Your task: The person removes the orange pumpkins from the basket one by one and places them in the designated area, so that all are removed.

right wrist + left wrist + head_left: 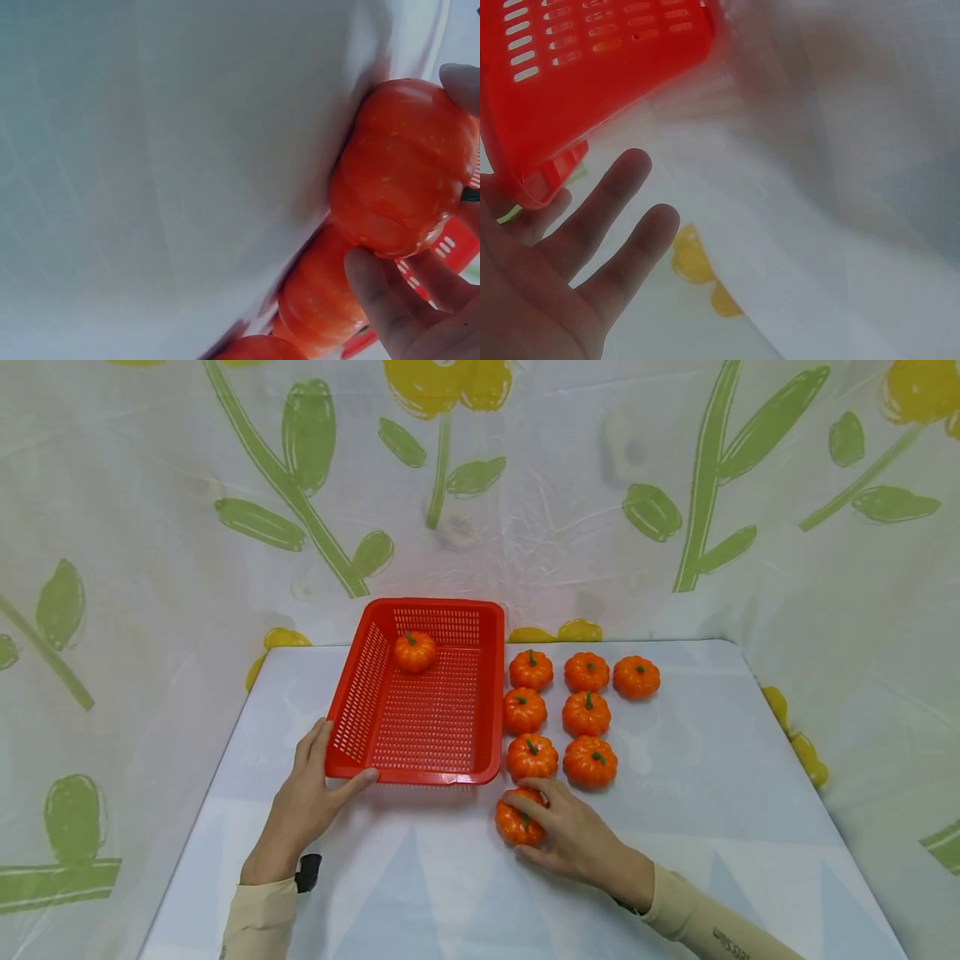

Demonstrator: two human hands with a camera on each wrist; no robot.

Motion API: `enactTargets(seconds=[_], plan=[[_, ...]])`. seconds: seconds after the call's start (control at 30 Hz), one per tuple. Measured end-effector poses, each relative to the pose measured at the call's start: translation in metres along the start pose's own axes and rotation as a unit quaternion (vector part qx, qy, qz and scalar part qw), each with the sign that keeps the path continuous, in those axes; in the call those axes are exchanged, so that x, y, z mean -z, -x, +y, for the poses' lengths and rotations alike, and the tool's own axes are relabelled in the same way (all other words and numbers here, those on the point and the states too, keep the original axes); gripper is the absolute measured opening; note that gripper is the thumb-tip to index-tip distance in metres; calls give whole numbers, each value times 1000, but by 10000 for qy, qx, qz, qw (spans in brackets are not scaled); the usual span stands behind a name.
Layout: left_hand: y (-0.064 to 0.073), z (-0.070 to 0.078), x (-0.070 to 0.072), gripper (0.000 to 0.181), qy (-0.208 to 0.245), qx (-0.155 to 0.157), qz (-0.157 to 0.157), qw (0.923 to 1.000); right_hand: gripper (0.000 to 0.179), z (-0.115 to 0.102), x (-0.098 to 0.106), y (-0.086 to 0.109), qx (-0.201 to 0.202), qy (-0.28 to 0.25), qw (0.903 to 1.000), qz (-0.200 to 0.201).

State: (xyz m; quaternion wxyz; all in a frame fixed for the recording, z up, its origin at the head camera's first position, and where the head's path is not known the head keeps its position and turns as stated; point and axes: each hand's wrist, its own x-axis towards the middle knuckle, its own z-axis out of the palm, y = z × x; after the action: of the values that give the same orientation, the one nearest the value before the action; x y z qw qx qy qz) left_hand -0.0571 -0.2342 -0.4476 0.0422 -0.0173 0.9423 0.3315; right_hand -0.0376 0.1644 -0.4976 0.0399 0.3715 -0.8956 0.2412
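A red plastic basket (427, 774) with slotted walls stands on the table, one small orange toy pumpkin (416, 652) inside near its far left. My left hand (303, 802) holds the basket's near left corner, thumb on the near rim and fingers along the left side. In the left wrist view, two of its fingers (641, 240) stretch out apart from the basket wall. To the right of the basket's near corner, my right hand (573, 835) grips another toy pumpkin (516, 821) between thumb and fingers. The right wrist view shows that pumpkin (401, 165) up close, fingertips at its sides.
Several more toy pumpkins with green stems, among them a near one (591, 762) and a far right one (637, 677), sit in rows right of the basket. A pale cloth covers the table (697, 793). Behind it hangs a flower-printed curtain (555, 527).
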Motion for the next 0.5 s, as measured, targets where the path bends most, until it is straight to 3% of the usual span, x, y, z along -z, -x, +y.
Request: enactTargets(seconds=[0.5], plan=[[0,1,0,113,-34,32,-14,10000,71,1,-1,3,-5,120,9999,106]])
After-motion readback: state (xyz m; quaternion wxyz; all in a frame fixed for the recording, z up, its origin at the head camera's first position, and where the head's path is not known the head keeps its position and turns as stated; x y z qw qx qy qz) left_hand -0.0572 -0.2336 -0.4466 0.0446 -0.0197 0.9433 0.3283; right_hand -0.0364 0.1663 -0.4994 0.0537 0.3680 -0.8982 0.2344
